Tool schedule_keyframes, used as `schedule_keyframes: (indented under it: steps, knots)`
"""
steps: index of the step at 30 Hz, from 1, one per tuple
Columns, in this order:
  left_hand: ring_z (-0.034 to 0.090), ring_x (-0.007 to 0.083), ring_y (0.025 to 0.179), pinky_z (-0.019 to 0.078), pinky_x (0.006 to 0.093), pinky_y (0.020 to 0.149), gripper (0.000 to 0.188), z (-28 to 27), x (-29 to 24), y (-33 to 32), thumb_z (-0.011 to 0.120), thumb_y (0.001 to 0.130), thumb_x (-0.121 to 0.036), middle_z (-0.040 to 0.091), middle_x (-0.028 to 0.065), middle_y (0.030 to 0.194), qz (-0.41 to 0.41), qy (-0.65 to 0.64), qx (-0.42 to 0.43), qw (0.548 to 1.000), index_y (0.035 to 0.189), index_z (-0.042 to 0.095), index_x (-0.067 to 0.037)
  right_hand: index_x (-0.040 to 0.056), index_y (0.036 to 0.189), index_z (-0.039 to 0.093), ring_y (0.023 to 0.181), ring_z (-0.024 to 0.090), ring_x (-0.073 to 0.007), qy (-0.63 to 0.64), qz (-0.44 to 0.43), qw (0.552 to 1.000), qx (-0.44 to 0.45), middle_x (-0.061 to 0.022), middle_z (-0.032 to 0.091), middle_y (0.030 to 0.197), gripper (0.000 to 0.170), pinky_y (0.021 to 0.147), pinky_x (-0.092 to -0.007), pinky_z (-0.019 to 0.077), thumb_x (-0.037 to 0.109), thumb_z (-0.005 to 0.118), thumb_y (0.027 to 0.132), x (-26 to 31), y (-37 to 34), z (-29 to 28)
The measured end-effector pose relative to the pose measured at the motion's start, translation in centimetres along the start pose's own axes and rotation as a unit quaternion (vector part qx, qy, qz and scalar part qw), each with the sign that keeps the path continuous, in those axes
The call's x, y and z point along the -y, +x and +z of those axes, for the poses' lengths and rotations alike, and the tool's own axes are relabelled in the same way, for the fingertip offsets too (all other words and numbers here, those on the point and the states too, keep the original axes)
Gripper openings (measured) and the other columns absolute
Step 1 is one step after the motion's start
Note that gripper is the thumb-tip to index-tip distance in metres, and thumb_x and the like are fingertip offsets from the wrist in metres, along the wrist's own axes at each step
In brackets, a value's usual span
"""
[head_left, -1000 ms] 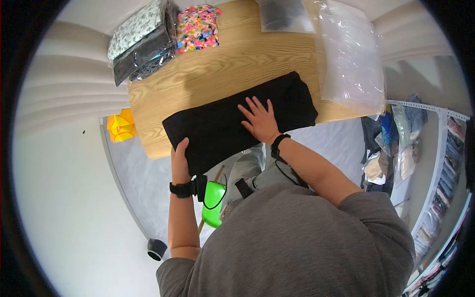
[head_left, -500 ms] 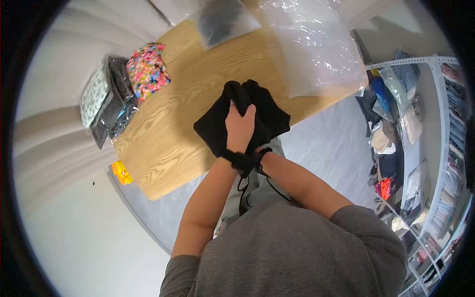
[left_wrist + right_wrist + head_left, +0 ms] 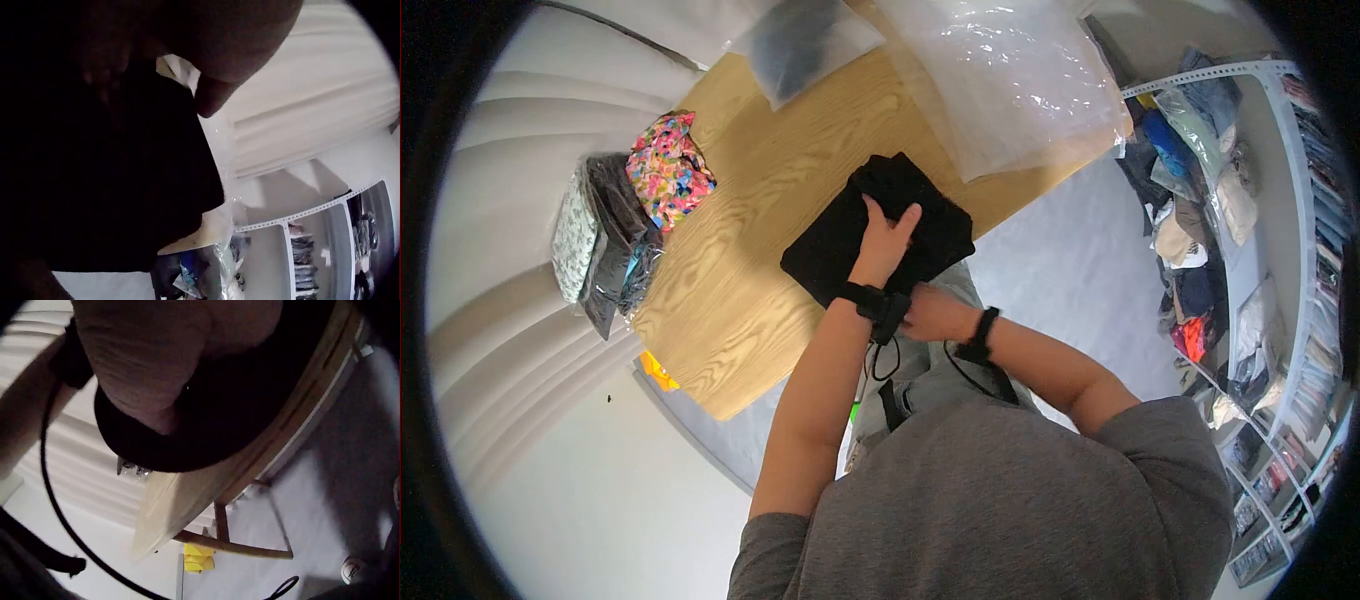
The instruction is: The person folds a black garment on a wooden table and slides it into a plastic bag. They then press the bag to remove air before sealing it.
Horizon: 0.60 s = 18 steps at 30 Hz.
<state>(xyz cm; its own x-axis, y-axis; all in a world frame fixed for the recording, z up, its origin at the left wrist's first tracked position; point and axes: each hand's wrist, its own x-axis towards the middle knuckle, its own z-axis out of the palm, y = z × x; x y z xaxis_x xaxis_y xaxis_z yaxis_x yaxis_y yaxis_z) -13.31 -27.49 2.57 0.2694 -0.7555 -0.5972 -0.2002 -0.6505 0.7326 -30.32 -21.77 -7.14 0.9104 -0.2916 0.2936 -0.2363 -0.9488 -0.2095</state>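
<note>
1. The folded black cloth (image 3: 935, 220) lies on the wooden table (image 3: 730, 290), at its near edge.
2. The left hand (image 3: 885, 245) rests on top of the cloth, above the table – thumb and forefinger spread apart.
3. The right hand (image 3: 940, 315) is at the table's near edge, against the cloth; its fingers are largely hidden, so I cannot tell whether they pinch it.
4. A floral garment (image 3: 668, 170) and a bagged stack (image 3: 605, 235) sit side by side at the table's left edge.
5. Transparent plastic bags (image 3: 1020, 90) cover the table's far right corner – a loaded shelf rack (image 3: 1275, 170) stands right of the table.
</note>
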Motion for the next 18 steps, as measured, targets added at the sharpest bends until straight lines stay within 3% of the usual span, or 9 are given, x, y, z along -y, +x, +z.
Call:
schedule_keyframes:
  steps: [1, 2, 4, 6, 7, 9, 12, 16, 18]
  knots:
    - [0.059, 0.0237, 0.076, 0.0484, 0.0298, 0.069, 0.091, -0.4, 0.4, 0.1, 0.052, 0.086, -0.044, 0.057, 0.0175, 0.086, -0.018, -0.106, 0.030, 0.994, 0.139, -0.005, 0.004, 0.0078, 0.092, 0.061, 0.089, 0.058, -0.0330, 0.196, 0.082, 0.976, 0.053, -0.0132, 0.062, 0.088, 0.020, 0.077, -0.0412, 0.0475, 0.016, 0.051, 0.077, -1.2, 0.0, -3.6]
    - [0.056, 0.0195, 0.072, 0.0480, 0.0280, 0.067, 0.091, -0.6, 0.7, 0.1, 0.049, 0.087, -0.047, 0.054, 0.0128, 0.082, -0.036, -0.212, 0.058, 0.975, 0.140, -0.007, 0.000, 0.0063, 0.087, 0.062, 0.085, 0.058, -0.0347, 0.382, 0.161, 0.904, 0.103, -0.0141, 0.063, 0.082, 0.018, 0.075, -0.0421, 0.0478, 0.012, 0.051, 0.074, -1.3, 2.2, -6.4]
    - [0.055, 0.0187, 0.074, 0.0477, 0.0287, 0.069, 0.087, -1.0, 1.3, -0.1, 0.047, 0.088, -0.048, 0.052, 0.0110, 0.084, -0.037, -0.239, 0.074, 0.967, 0.141, -0.008, -0.006, 0.0038, 0.089, 0.061, 0.088, 0.058, -0.0330, 0.372, 0.327, 0.858, 0.137, -0.0147, 0.062, 0.087, 0.018, 0.075, -0.0409, 0.0473, 0.011, 0.052, 0.075, -3.9, 1.6, -9.2]
    - [0.052, 0.0172, 0.078, 0.0470, 0.0301, 0.073, 0.080, -1.2, 1.6, -0.2, 0.043, 0.091, -0.049, 0.048, 0.0073, 0.087, -0.036, -0.285, 0.103, 0.952, 0.143, -0.008, -0.016, 0.0013, 0.105, 0.055, 0.093, 0.056, -0.0346, 0.288, 0.437, 0.848, -0.082, -0.0177, 0.060, 0.096, 0.035, 0.080, -0.0412, 0.0447, 0.018, 0.060, 0.074, -4.8, 3.4, -10.5]
    - [0.052, 0.0172, 0.078, 0.0470, 0.0301, 0.073, 0.080, -1.2, 1.6, -0.3, 0.043, 0.091, -0.049, 0.048, 0.0073, 0.087, -0.036, -0.286, 0.102, 0.952, 0.143, -0.008, -0.016, 0.0013, 0.105, 0.055, 0.093, 0.056, -0.0346, 0.287, 0.436, 0.849, -0.081, -0.0177, 0.060, 0.096, 0.035, 0.080, -0.0412, 0.0447, 0.018, 0.060, 0.074, -5.0, 4.3, -10.1]
    - [0.052, 0.0164, 0.079, 0.0467, 0.0296, 0.074, 0.078, -1.3, 1.6, -0.3, 0.041, 0.092, -0.048, 0.048, 0.0062, 0.088, -0.040, -0.306, 0.105, 0.945, 0.143, -0.009, -0.018, -0.0016, 0.119, 0.045, 0.098, 0.051, -0.0369, 0.173, 0.459, 0.864, -0.113, -0.0203, 0.055, 0.102, 0.062, 0.085, -0.0431, 0.0411, 0.027, 0.069, 0.070, -5.3, 6.5, -9.2]
    - [0.051, 0.0155, 0.078, 0.0462, 0.0293, 0.075, 0.077, -1.6, 1.6, -0.5, 0.041, 0.092, -0.046, 0.048, 0.0053, 0.087, -0.026, -0.309, 0.113, 0.944, 0.143, -0.010, -0.017, 0.0004, 0.124, 0.041, 0.100, 0.050, -0.0333, 0.169, 0.477, 0.858, -0.085, -0.0181, 0.054, 0.107, 0.076, 0.084, -0.0410, 0.0393, 0.035, 0.075, 0.064, -4.9, 8.5, -7.8]
    - [0.052, 0.0147, 0.084, 0.0456, 0.0297, 0.078, 0.072, -1.4, 1.7, -1.3, 0.042, 0.093, -0.042, 0.051, 0.0061, 0.093, -0.014, -0.280, 0.086, 0.956, 0.144, -0.002, -0.014, 0.0026, 0.119, 0.047, 0.098, 0.050, -0.0329, 0.055, 0.475, 0.877, -0.038, -0.0160, 0.054, 0.104, 0.067, 0.082, -0.0399, 0.0392, 0.031, 0.074, 0.065, -4.1, 9.8, -8.3]
    - [0.054, 0.0201, 0.093, 0.0442, 0.0327, 0.084, 0.060, -1.7, 2.1, -2.3, 0.047, 0.092, -0.033, 0.054, 0.0100, 0.105, 0.115, -0.164, 0.075, 0.977, 0.141, 0.023, -0.010, 0.0028, 0.110, 0.051, 0.094, 0.050, -0.0320, 0.007, 0.390, 0.919, -0.056, -0.0161, 0.054, 0.101, 0.051, 0.083, -0.0409, 0.0379, 0.028, 0.069, 0.069, -4.3, 9.7, -8.5]
